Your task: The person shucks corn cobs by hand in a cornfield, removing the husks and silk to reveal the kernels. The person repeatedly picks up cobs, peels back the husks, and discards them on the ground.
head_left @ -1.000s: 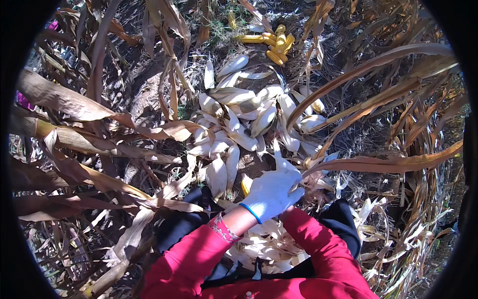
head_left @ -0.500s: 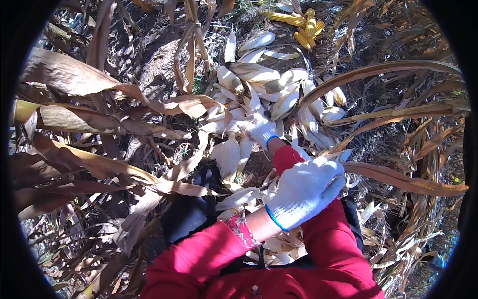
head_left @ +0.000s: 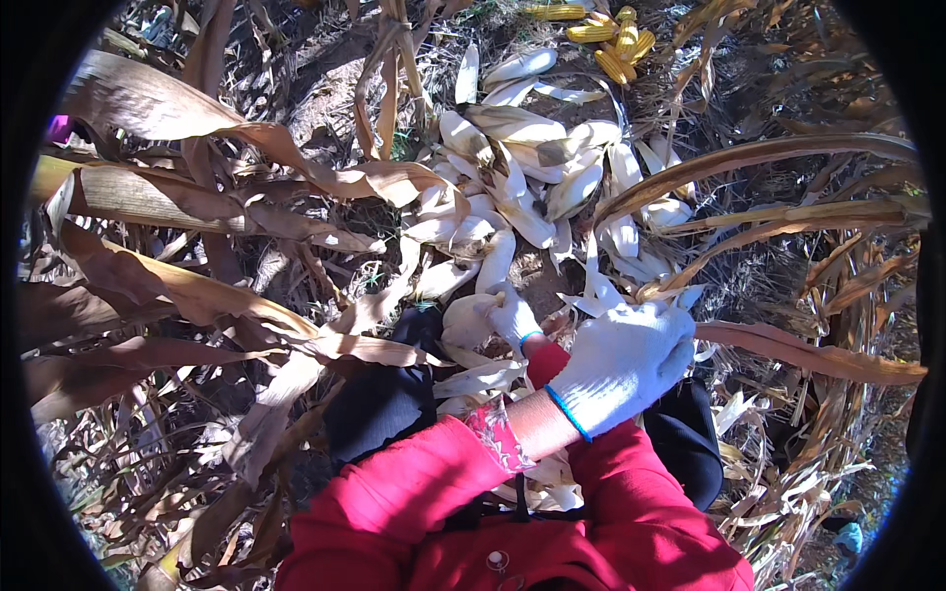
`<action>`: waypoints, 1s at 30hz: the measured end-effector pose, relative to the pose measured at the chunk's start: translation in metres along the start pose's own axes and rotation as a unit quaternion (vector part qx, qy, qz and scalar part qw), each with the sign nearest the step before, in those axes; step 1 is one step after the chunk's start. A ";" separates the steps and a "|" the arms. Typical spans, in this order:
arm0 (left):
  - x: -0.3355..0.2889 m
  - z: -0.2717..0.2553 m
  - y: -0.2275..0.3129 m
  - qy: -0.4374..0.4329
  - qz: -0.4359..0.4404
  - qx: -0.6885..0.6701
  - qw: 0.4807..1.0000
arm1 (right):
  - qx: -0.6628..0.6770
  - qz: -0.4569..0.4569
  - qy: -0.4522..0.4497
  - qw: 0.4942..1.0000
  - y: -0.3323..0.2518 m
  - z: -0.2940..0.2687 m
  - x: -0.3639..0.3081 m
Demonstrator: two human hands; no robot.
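Note:
My forearms cross in red sleeves. My left hand (head_left: 628, 369), in a white knit glove with a blue cuff, is on the right side, its fingers curled; what they hold, if anything, is hidden. Farther out and to the left, my right hand (head_left: 511, 317), gloved the same way, is closed on a pale ear of corn in its husk (head_left: 497, 260). Part of that grip is hard to see. Just beyond lies a heap of unhusked corn ears (head_left: 572, 187). Several husked yellow corn ears (head_left: 627, 41) lie together at the far side.
Dry corn stalks (head_left: 148, 209) and long brown leaves reach in from the left. More leaves (head_left: 808, 353) arch in from the right, one close to my left hand. My dark-clothed knees (head_left: 379, 404) flank the husks below. Dry litter covers the ground.
My right hand has drawn back from the heap toward me, with a husk-covered ear of corn now in it. My left hand has shifted slightly to the right.

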State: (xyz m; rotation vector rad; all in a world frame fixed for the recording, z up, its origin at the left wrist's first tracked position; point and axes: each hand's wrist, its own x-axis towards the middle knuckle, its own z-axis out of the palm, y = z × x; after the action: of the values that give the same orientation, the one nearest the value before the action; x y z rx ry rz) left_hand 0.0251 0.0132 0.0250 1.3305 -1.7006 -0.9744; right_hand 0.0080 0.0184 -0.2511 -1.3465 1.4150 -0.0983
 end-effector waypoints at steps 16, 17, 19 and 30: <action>0.023 -0.073 -0.013 0.204 -0.113 -0.391 0.890 | -0.207 -0.150 0.135 0.957 0.025 -0.099 -0.103; 0.023 -0.079 -0.025 0.208 -0.130 -0.419 0.874 | -0.276 -0.158 0.121 0.940 0.019 -0.083 -0.099; 0.027 -0.078 -0.020 0.212 -0.181 -0.427 0.860 | -0.311 -0.336 0.141 0.878 0.045 -0.053 -0.066; 0.007 -0.091 -0.035 0.233 -0.184 -0.417 0.859 | -0.448 -0.181 -0.003 0.876 0.045 -0.002 -0.030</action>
State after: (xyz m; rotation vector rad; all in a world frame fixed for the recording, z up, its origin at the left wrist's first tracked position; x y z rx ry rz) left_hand 0.1196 -0.0102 0.0334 1.1497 -0.5244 -1.2679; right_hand -0.0306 0.0552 -0.2627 -2.3654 1.2088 0.3675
